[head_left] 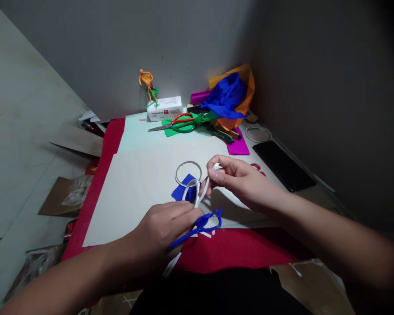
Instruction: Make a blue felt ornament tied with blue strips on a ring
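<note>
My left hand [164, 223] is closed around a blue paper-wrapped wire figure [202, 229] whose looped limbs stick out past my fingers. A white loop [185, 190] rises from the same grip; whether it is joined to the figure is hidden. Between thumb and forefinger, my right hand [233, 176] pinches the upper end of a narrow white paper strip [202, 194], which runs down into my left hand. Just beyond lies a wire ring [176, 173], overlapping a piece of blue paper [180, 193]. Below my left hand are several white strip offcuts [206, 234].
Scissors [184, 124] with red and green handles lie behind, near pliers [223, 133] and crumpled blue paper [228, 94]. An orange figure [146, 81] stands on a white box [164, 108]. To the right are a black phone [282, 166] and another ring [258, 134]. Grey walls enclose the back.
</note>
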Demonstrator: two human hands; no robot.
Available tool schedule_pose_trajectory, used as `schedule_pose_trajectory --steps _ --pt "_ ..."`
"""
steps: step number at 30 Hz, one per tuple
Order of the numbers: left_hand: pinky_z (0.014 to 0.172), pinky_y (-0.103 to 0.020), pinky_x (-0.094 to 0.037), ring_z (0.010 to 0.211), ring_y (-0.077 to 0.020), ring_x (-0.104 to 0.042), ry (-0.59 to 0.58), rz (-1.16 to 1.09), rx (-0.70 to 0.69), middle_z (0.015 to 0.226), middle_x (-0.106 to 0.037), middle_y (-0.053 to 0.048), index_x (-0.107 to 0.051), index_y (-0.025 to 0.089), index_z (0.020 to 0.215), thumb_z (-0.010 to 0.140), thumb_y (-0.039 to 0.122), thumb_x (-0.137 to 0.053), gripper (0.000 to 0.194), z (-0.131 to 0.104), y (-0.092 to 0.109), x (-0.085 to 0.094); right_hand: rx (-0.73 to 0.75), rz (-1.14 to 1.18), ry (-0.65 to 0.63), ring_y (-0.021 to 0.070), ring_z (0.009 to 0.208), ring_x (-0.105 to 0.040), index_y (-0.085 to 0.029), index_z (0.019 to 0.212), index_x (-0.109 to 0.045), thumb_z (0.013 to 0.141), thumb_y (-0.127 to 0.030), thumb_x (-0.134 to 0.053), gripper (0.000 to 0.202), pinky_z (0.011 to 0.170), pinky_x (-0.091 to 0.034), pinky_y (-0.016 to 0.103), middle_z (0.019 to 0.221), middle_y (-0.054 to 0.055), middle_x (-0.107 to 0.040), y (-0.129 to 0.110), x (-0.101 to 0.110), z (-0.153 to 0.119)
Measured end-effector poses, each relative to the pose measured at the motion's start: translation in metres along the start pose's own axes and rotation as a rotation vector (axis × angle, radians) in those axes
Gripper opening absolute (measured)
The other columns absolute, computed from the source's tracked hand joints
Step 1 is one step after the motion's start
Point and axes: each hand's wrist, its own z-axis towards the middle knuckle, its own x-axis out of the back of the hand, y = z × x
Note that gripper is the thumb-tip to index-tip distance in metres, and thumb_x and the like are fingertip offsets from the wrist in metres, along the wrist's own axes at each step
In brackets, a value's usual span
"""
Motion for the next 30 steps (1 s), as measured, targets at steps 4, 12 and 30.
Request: schedule_pose_trajectory --steps 4,12,30 --pt "0.069 -0.030 -0.055 0.076 -0.0164 -0.064 0.015 0.005 -0.004 0.084 -0.066 -0.007 -0.057 0.015 0.108 0.090 0.026 -0.048 0.022 0.001 0.000 0.001 -0.041 0.064 -0.003 0.0124 0.068 -0.063 -0.017 0.083 -0.048 0.086 -0.027 -0.059 0.015 0.070 -0.047 0.027 0.073 0.003 -0.067 0.000 0.001 0.001" --pt "0.069 -0.030 -0.055 0.078 -0.0170 -0.064 -0.001 0.004 -0.005 0.086 -0.066 -0.009 -0.056 0.014 0.108 0.091 0.023 -0.043 0.023 0.004 0.001 0.005 -0.050 0.086 0.040 0.0108 0.070 -0.062 -0.015 0.084 -0.054 0.085 -0.025 -0.060 0.011 0.071 -0.047 0.025 0.078 0.004 -0.067 0.005 0.006 0.005" --pt "0.074 -0.033 -0.058 0.084 -0.0188 -0.066 0.023 0.013 -0.052 0.097 -0.069 -0.011 -0.054 0.013 0.112 0.089 0.021 -0.049 0.025 0.002 -0.006 0.009 -0.001 -1.742 0.261 0.0238 0.083 -0.060 -0.014 0.087 -0.069 0.082 -0.012 -0.042 0.027 0.070 -0.044 0.034 0.091 0.012 -0.064 0.016 0.103 -0.050"
